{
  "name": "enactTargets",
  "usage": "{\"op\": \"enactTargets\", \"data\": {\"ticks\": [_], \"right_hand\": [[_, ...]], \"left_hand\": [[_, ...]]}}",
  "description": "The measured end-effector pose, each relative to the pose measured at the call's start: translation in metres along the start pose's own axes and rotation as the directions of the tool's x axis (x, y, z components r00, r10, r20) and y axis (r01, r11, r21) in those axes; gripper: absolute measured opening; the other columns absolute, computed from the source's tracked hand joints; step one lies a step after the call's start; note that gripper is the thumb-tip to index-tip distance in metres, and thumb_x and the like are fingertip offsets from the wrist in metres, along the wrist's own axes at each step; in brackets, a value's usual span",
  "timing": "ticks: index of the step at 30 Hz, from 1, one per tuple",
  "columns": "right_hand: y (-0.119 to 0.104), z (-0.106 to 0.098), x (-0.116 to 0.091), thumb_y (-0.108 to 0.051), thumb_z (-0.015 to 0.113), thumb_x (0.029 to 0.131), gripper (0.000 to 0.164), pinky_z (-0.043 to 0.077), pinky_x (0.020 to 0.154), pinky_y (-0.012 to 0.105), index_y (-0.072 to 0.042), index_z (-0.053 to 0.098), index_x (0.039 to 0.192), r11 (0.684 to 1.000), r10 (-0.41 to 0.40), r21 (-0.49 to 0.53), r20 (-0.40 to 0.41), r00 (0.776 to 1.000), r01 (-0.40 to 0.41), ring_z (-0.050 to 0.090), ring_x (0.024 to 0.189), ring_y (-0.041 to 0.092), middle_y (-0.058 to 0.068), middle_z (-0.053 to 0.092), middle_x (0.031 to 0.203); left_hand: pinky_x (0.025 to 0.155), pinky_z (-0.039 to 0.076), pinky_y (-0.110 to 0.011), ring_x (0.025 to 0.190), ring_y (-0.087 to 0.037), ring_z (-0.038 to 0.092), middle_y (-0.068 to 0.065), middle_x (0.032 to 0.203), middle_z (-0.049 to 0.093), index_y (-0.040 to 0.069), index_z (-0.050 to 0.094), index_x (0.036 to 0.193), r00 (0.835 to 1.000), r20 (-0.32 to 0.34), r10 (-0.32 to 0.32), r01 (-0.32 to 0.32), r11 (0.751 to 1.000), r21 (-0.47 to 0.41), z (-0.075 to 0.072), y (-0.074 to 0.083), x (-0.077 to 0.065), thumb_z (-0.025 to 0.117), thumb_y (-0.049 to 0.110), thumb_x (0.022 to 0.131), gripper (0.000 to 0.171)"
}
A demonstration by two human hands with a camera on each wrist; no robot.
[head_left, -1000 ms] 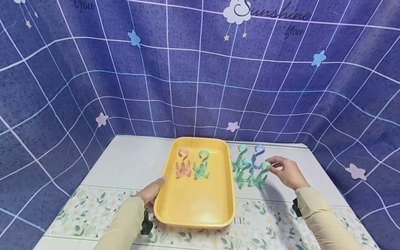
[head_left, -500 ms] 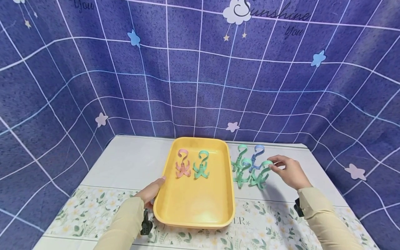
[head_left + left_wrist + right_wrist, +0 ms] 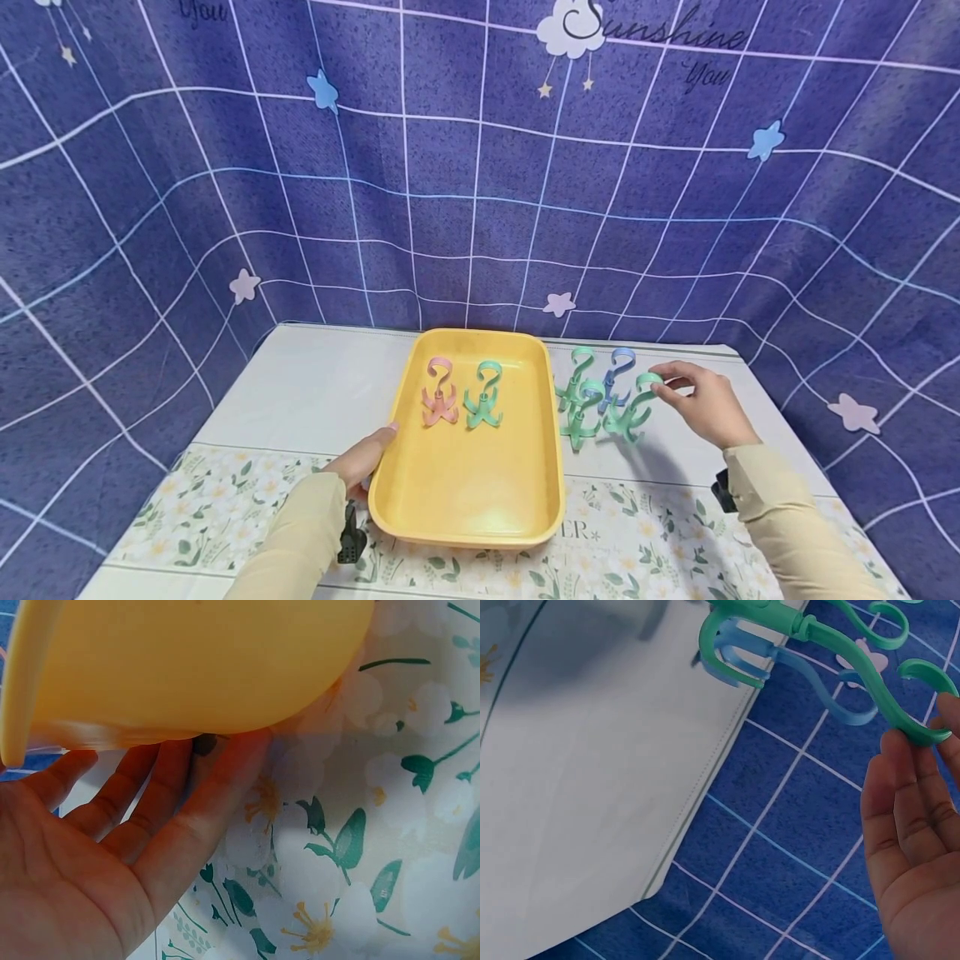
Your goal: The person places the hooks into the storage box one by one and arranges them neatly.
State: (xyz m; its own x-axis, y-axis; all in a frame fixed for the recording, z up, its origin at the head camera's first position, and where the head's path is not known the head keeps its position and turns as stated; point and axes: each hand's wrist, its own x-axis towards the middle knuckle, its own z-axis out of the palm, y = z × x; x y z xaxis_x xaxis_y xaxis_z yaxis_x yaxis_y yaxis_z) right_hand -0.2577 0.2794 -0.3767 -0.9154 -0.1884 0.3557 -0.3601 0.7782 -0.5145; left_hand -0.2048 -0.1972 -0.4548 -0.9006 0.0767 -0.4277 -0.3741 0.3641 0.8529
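My right hand (image 3: 708, 408) pinches the curved top of a green multi-prong hanging hook (image 3: 633, 412) between thumb and fingertips. In the right wrist view, that green hook (image 3: 855, 656) is tilted, its prongs partly cut off by the frame's top. Beside it in the head view are two other green hooks (image 3: 577, 427) and a blue hook (image 3: 611, 387). My left hand (image 3: 363, 458) holds the left edge of a yellow tray (image 3: 468, 492), thumb at the rim. Fingers (image 3: 202, 799) reach beneath the tray in the left wrist view, tips hidden.
A pink hook (image 3: 439, 406) and a green hook (image 3: 483, 404) lie side by side in the tray's upper part. The table cover (image 3: 255, 400) is white with a flowered band. A blue gridded curtain (image 3: 480, 167) rises along the back and sides.
My right hand has moved slightly right and upward, tilting and raising the green hook with it. My left hand and the tray have stayed put.
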Motion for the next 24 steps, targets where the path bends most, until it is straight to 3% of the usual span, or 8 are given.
{"op": "enactTargets", "data": {"ticks": [8,14,20,24], "right_hand": [[-0.01,-0.009,0.004,-0.01,0.073,0.095,0.02,0.057,0.073,0.039,-0.003,0.073,0.113,0.999,-0.034,-0.026,-0.038,0.999,0.033,0.071,0.088,0.033,0.016,0.074,0.106],[-0.017,-0.015,0.006,-0.011,0.073,0.096,0.02,0.057,0.073,0.041,-0.002,0.074,0.113,0.997,-0.061,-0.041,-0.055,0.997,0.059,0.071,0.088,0.033,0.016,0.074,0.104],[-0.024,-0.021,0.01,-0.011,0.074,0.095,0.019,0.056,0.07,0.034,-0.002,0.075,0.112,0.995,-0.09,-0.044,-0.079,0.993,0.087,0.07,0.083,0.031,0.013,0.075,0.098],[-0.028,-0.025,0.011,-0.012,0.075,0.094,0.019,0.055,0.069,0.036,-0.003,0.075,0.111,0.993,-0.102,-0.061,-0.08,0.992,0.097,0.07,0.086,0.033,0.012,0.075,0.097]], "left_hand": [[0.071,0.06,-0.048,0.087,-0.027,0.068,-0.019,0.109,0.064,0.001,0.033,0.153,1.0,0.006,0.004,-0.004,1.0,-0.011,0.0,-0.003,0.002,0.029,0.05,0.11,0.065],[0.071,0.06,-0.049,0.087,-0.027,0.068,-0.019,0.11,0.063,0.001,0.032,0.154,1.0,0.002,0.004,-0.004,1.0,-0.006,0.0,-0.003,0.002,0.029,0.05,0.11,0.065],[0.071,0.06,-0.049,0.087,-0.028,0.068,-0.019,0.11,0.063,0.002,0.03,0.155,1.0,0.004,-0.001,0.001,1.0,-0.001,-0.001,-0.002,0.002,0.028,0.05,0.11,0.066],[0.071,0.06,-0.049,0.087,-0.028,0.068,-0.019,0.11,0.063,0.002,0.03,0.156,1.0,0.004,0.002,-0.002,1.0,0.006,0.0,-0.001,0.002,0.028,0.05,0.111,0.065]]}}
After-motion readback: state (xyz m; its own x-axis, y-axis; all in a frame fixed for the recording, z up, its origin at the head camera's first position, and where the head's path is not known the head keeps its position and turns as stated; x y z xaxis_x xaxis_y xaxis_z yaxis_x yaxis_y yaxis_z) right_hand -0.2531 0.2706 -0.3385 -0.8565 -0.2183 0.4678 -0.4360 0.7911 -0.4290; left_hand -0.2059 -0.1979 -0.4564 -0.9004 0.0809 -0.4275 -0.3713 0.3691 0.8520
